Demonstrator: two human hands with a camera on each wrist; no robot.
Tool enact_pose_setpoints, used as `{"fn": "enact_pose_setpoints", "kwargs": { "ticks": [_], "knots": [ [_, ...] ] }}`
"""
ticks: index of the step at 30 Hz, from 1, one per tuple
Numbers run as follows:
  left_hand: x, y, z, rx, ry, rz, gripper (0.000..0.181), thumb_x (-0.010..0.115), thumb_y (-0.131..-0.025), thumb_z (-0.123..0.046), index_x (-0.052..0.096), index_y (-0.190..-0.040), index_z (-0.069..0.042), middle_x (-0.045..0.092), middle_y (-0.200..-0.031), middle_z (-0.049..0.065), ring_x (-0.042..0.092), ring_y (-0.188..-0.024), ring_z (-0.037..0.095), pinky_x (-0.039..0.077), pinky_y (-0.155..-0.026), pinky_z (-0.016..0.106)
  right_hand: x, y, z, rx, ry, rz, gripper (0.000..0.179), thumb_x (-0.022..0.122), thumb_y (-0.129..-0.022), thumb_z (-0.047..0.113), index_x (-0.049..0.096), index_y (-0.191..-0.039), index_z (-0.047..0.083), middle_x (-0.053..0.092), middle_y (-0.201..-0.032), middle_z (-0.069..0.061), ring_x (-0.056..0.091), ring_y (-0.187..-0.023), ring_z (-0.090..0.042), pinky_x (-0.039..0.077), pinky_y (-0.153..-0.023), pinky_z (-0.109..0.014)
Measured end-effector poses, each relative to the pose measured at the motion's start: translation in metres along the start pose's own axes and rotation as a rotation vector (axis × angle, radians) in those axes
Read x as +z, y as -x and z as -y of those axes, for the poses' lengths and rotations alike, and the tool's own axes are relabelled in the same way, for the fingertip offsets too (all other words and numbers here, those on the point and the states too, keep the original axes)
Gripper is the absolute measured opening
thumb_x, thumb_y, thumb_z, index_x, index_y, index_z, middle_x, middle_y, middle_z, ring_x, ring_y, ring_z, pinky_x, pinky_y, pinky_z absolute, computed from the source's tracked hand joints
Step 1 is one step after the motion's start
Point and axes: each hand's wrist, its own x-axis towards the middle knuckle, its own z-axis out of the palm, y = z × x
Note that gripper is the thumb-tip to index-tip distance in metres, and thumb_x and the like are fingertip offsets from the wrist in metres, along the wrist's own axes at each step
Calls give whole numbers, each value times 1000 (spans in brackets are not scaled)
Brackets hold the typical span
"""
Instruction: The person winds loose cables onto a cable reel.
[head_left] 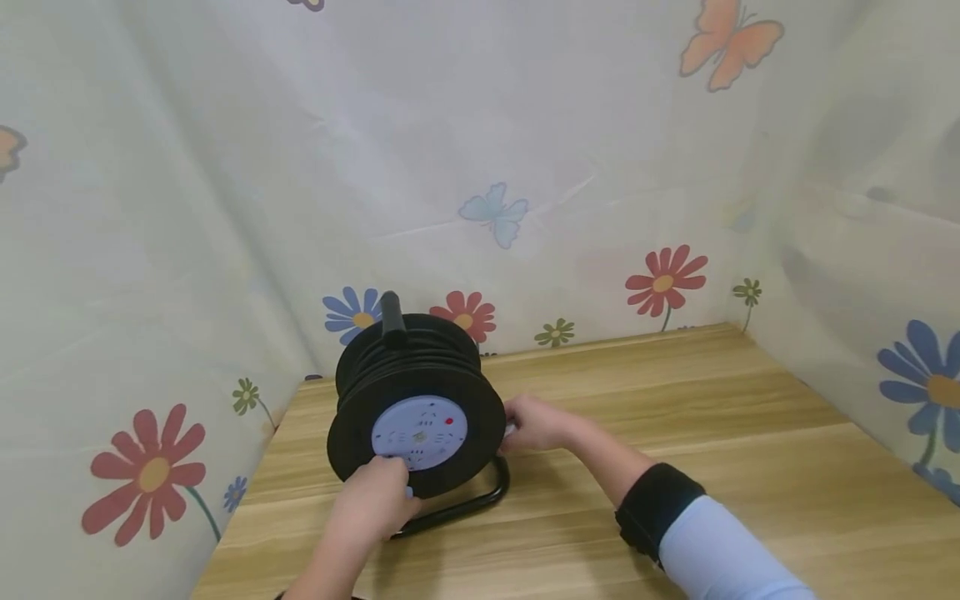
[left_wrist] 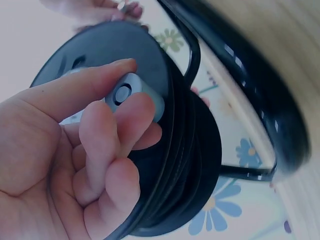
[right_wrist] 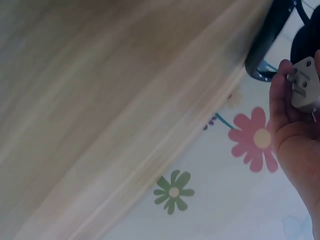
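Observation:
A black cable reel stands on its tubular stand, with black cable wound between its two flanges and a pale round socket panel on its front. My left hand is at the lower front of the reel, pinching a light grey cylindrical knob between thumb and fingers. At the reel's right side, my right hand holds a pale plug by its body. Metal prongs on the plug show in the right wrist view. In the head view, most of the knob and plug is hidden by my hands.
Under the reel is a wood-grain table. A black bent-tube foot extends toward me, and a black carrying grip rises above the reel. White curtains with flowers and butterflies surround the table's back and sides.

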Motion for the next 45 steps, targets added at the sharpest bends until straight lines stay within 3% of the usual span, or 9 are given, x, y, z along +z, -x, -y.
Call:
{"fn": "enact_pose_setpoints", "kwargs": {
  "ticks": [3, 10, 15, 20, 30, 34, 40, 45],
  "knots": [
    [-6, 3, 2, -3, 16, 0, 31, 75, -75, -26, 51, -59, -14, 51, -53, -2, 47, -43, 12, 44, -47, 31, 6, -1, -3, 5, 20, 12, 21, 82, -70, 12, 66, -82, 18, 63, -76, 12, 55, -68, -5, 49, -66, -28],
    [-13, 7, 1, -15, 29, 38, 31, 73, -77, -26, 50, -62, -13, 50, -51, -2, 47, -40, 11, 43, -44, 30, 16, -4, -6, 10, 17, 58, 36, 80, -72, 11, 62, -104, 13, 62, -98, 6, 54, -87, -8, 46, -84, -32],
    [-17, 7, 5, -30, 35, 43, 30, 74, -76, -27, 52, -66, -11, 51, -53, -1, 48, -39, 12, 43, -45, 30, 15, -4, -1, -13, 78, 49, 37, 78, -77, 14, 60, -109, 13, 61, -104, 4, 53, -93, -9, 45, -88, -34],
    [-19, 8, 7, -60, 61, 63, 29, 76, -77, -28, 55, -74, -8, 52, -56, 0, 49, -38, 11, 44, -46, 29, 15, -4, 4, -3, 67, 64, 41, 75, -81, 16, 57, -118, 11, 59, -116, -1, 51, -103, -11, 42, -94, -37],
    [-29, 13, 9, -88, 76, 75, 31, 77, -77, -30, 56, -69, -9, 53, -51, 0, 50, -38, 12, 45, -49, 30, 16, -1, 1, -9, 90, 54, 43, 68, -88, 24, 54, -126, 10, 57, -124, -6, 49, -113, -15, 39, -99, -39],
    [-33, 15, 10, -122, 100, 102, 30, 76, -78, -29, 57, -72, -7, 54, -53, 2, 51, -39, 13, 44, -48, 30, 13, 0, 0, 4, 78, 65, 32, 67, -89, 25, 58, -118, 13, 61, -114, 1, 52, -104, -10, 42, -94, -36],
    [-37, 17, 14, -170, 120, 128, 32, 77, -78, -28, 59, -81, -2, 55, -58, 4, 53, -42, 14, 45, -49, 30, -4, 7, 3, 20, -43, 67, 6, 63, -91, 17, 64, -96, 13, 64, -88, 3, 60, -74, -13, 51, -65, -31],
    [-41, 18, 18, -185, 123, 131, 32, 77, -77, -27, 59, -83, -1, 55, -61, 7, 54, -42, 15, 46, -52, 31, -25, 16, 7, -32, -49, -6, 14, 61, -94, 19, 64, -107, 13, 64, -95, 0, 62, -79, -17, 51, -68, -33]
  ]
}}
